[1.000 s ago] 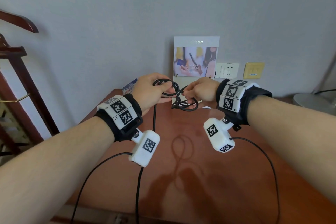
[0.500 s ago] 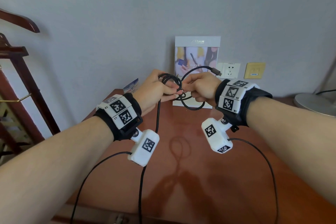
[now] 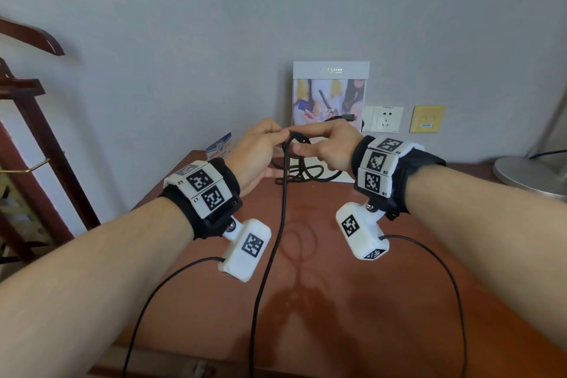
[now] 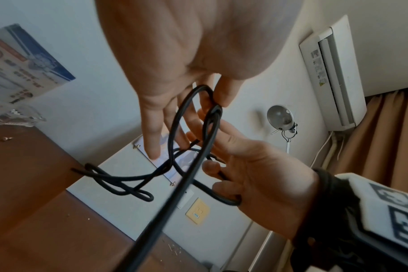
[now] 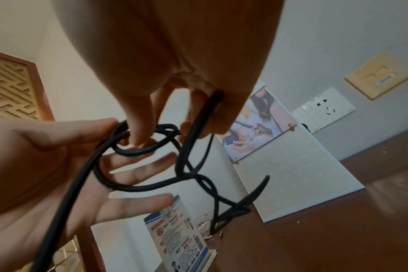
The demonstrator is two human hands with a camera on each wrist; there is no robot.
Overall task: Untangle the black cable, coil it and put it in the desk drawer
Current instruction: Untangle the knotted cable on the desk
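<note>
The desk [image 3: 322, 301] fills the lower view, reddish-brown wood running back to the wall. Above its far edge both hands work the black cable [image 3: 283, 209], which is off the wood for most of its length: a tangle of loops hangs between the hands, the lowest loops reaching the desk by the wall, and one long strand drops toward the near edge. The left hand [image 3: 256, 152] pinches a loop at the top between thumb and forefinger, its other fingers spread loosely. The right hand [image 3: 326, 147] pinches the cable just beside it, with the plug end [image 3: 349, 117] sticking out past its knuckles.

This looks like the untangling step, with coiling and the drawer yet to come. The next move probably calls for feeding the plug end back through the crossed loops seen in the wrist views.

A standing display card [image 3: 330, 92] leans on the wall right behind the tangle, and a small leaflet stand [image 3: 218, 144] sits at the left; either could snag a swinging loop. The lamp base [image 3: 530, 175] lies well apart at right. The drawer is not clearly in view.
</note>
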